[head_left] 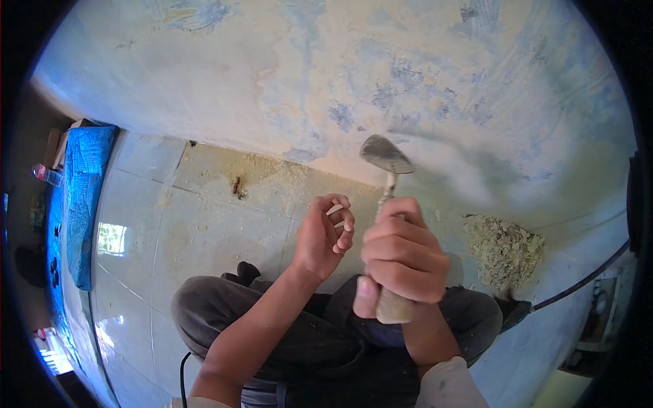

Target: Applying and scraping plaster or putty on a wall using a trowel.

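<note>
My right hand (405, 255) is wrapped round the pale handle of a small trowel (386, 155), thumb toward the handle's lower end. Its grey metal blade points up, in front of the foot of the wall (272, 88); I cannot tell whether it touches the wall. Patchy blue, white and yellowish marks cover the wall. To the left of the trowel, my left hand (326, 234) is raised above my lap. Its fingers are loosely curled and apart, with nothing in them.
Pale flakes lie heaped (505, 251) on the right, beside a dark tool with a long handle (578, 277). Crumbs and a dark brown bit (237, 188) are scattered on the tiled floor (136, 204). A blue-covered slab (88, 197) and a plastic bottle (47, 175) are at far left.
</note>
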Action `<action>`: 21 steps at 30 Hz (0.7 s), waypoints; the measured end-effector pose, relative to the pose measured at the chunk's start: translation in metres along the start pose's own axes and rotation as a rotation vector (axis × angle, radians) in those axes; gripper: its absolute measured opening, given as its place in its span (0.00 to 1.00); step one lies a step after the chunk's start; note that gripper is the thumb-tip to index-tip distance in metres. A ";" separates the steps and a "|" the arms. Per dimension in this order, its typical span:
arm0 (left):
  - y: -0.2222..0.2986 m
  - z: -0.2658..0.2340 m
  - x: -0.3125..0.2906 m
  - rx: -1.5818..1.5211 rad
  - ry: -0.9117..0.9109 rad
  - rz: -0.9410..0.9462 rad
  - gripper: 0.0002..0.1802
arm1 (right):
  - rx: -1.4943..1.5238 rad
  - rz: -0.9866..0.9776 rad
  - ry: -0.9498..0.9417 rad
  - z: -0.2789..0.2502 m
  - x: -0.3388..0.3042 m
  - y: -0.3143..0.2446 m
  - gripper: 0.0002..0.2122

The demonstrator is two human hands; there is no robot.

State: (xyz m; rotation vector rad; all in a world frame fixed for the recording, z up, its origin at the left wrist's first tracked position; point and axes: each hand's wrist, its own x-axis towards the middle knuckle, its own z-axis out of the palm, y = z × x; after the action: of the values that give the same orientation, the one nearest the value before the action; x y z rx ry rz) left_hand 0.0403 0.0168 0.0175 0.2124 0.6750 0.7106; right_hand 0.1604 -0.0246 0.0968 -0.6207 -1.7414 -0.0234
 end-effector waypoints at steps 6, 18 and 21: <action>0.003 -0.001 0.000 0.025 -0.031 -0.006 0.14 | -0.059 0.112 0.000 -0.003 -0.001 0.005 0.07; 0.002 -0.002 0.000 0.018 -0.066 0.010 0.14 | -0.051 0.082 -0.012 -0.001 -0.007 0.001 0.06; 0.002 -0.002 0.000 0.014 -0.050 -0.019 0.14 | -0.075 0.072 -0.001 -0.004 -0.006 -0.001 0.08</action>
State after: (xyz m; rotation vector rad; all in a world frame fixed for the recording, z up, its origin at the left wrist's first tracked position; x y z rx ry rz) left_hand 0.0380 0.0183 0.0165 0.2352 0.6340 0.6801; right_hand 0.1643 -0.0290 0.0929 -0.7388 -1.7243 -0.0383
